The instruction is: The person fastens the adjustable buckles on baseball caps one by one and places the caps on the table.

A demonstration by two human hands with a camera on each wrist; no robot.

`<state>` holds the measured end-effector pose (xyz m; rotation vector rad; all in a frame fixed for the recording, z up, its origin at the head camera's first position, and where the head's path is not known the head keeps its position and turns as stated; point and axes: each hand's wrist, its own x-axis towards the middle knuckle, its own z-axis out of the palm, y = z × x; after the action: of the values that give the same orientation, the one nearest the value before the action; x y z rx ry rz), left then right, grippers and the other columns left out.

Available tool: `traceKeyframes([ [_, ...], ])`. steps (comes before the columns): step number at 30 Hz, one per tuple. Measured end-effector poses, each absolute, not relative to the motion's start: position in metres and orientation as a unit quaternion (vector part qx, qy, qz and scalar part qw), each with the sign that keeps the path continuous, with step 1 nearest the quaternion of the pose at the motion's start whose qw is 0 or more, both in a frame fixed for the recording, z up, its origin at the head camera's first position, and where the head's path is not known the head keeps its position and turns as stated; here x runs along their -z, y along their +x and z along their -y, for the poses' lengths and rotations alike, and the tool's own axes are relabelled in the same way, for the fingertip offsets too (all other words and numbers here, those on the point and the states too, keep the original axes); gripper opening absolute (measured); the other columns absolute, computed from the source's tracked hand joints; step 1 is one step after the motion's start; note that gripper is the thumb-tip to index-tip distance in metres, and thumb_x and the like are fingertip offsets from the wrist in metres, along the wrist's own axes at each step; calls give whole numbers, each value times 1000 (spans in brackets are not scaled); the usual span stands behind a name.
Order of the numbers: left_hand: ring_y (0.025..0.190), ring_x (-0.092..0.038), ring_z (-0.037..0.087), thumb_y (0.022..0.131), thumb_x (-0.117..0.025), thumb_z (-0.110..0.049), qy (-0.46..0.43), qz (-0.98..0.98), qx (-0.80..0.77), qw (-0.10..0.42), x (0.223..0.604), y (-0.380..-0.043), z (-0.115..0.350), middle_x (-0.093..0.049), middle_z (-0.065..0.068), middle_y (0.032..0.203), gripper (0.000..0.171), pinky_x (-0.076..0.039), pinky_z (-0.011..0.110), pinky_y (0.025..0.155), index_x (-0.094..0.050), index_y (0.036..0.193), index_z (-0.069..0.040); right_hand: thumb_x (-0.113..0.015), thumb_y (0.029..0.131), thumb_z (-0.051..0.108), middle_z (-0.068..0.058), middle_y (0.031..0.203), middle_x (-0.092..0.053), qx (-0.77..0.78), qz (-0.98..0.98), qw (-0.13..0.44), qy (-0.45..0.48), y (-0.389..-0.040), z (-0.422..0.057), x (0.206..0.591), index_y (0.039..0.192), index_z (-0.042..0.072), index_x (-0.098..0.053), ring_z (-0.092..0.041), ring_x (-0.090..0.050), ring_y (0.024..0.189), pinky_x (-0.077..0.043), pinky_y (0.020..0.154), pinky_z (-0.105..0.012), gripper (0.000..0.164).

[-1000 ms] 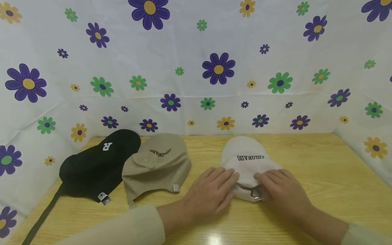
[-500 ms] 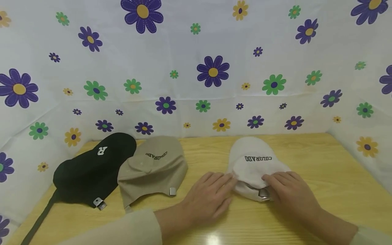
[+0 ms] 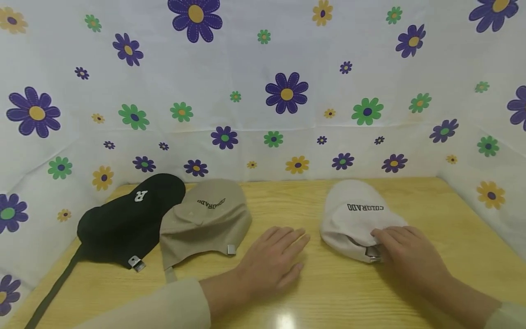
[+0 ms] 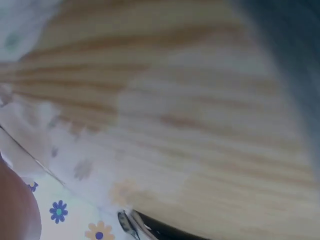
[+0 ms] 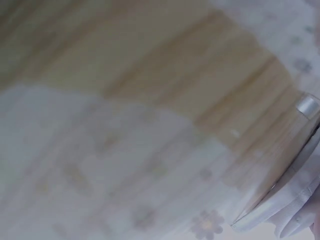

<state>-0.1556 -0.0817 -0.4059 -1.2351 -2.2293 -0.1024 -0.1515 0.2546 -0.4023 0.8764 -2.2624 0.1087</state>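
Note:
A white baseball cap (image 3: 353, 224) lettered COLORADO sits on the table right of centre, its brim pointing away and its back opening with a metal buckle (image 3: 374, 259) toward me. My right hand (image 3: 415, 256) grips the cap's right rear edge, thumb hidden beneath. In the right wrist view the rim of the white cap (image 5: 295, 200) shows at the lower right. Apart from that cap, my left hand (image 3: 273, 260) is over the table to its left, fingers fairly straight and holding nothing. Part of a left-hand digit (image 4: 17, 205) appears in the left wrist view.
At left lie a beige COLORADO cap (image 3: 222, 228) and a black cap (image 3: 119, 228) with a white R, overlapping each other in this view. The black cap's long strap (image 3: 53, 288) trails toward the front left. A flower-print cloth (image 3: 246, 68) encloses the wooden table (image 3: 283, 196).
The white cap has slid to the right with my right hand still gripping it. My left hand has let go of the cap's left side, leaving a gap between them.

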Motion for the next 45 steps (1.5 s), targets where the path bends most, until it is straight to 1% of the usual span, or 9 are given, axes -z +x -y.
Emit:
traceKeyframes([
  [4,121,-58,22,93,-61,-32,-450,841,67,294,409,-159,90,-61,8,136,52,-45,39,103,-56,138,-6,-17,107,37,-8,87,-72,-41,874,355,329,-151,-263,404,101,3,-68,-26,-68,79,-50,72,-43,61],
  [7,119,-59,22,93,-61,-30,-427,847,100,301,408,-160,98,-62,9,134,50,-47,38,100,-57,136,-5,-25,105,31,-8,89,-72,-34,880,345,325,-151,-269,404,103,3,-67,-27,-69,81,-50,73,-44,51],
  [10,118,-59,23,93,-61,-26,-398,857,139,296,403,-162,106,-62,9,133,47,-47,38,100,-58,135,-4,-44,95,19,-9,91,-73,-31,888,329,321,-150,-275,405,105,3,-67,-28,-69,83,-51,74,-45,30],
  [17,117,-60,25,90,-64,-24,-358,870,137,311,396,-170,123,-64,10,132,46,-45,44,103,-62,132,-5,-53,87,12,-12,90,-72,-36,890,338,304,-150,-291,406,105,1,-66,-31,-69,83,-50,74,-46,25],
  [20,117,-60,26,90,-64,-26,-354,871,120,320,394,-172,130,-64,11,132,47,-45,45,104,-62,131,-4,-65,71,5,-12,91,-73,-32,894,334,296,-149,-297,406,105,1,-66,-32,-69,83,-51,74,-47,35],
  [28,118,-60,31,102,-42,-35,-354,859,110,353,390,-179,148,-64,15,129,48,-46,47,102,-62,129,0,-44,95,21,-14,88,-73,-22,897,343,277,-150,-308,408,105,1,-66,-33,-69,79,-51,73,-48,31],
  [32,119,-60,32,105,-34,-38,-357,856,103,359,389,-179,156,-65,16,129,53,-47,46,102,-63,128,0,-53,85,13,-14,89,-73,-19,907,335,255,-148,-311,406,106,2,-66,-34,-69,80,-51,76,-50,27],
  [39,125,-56,30,97,-53,-31,-336,876,103,331,387,-173,171,-62,13,134,46,-42,48,107,-59,135,-4,-71,67,2,-16,89,-73,-24,922,314,226,-146,-319,402,106,1,-66,-37,-69,81,-51,76,-53,40],
  [45,127,-54,29,96,-55,-33,-320,885,91,327,388,-169,185,-60,11,138,49,-42,49,107,-59,136,-7,-74,65,2,-19,92,-73,-21,933,298,202,-145,-327,401,109,2,-64,-41,-68,85,-49,78,-55,45],
])
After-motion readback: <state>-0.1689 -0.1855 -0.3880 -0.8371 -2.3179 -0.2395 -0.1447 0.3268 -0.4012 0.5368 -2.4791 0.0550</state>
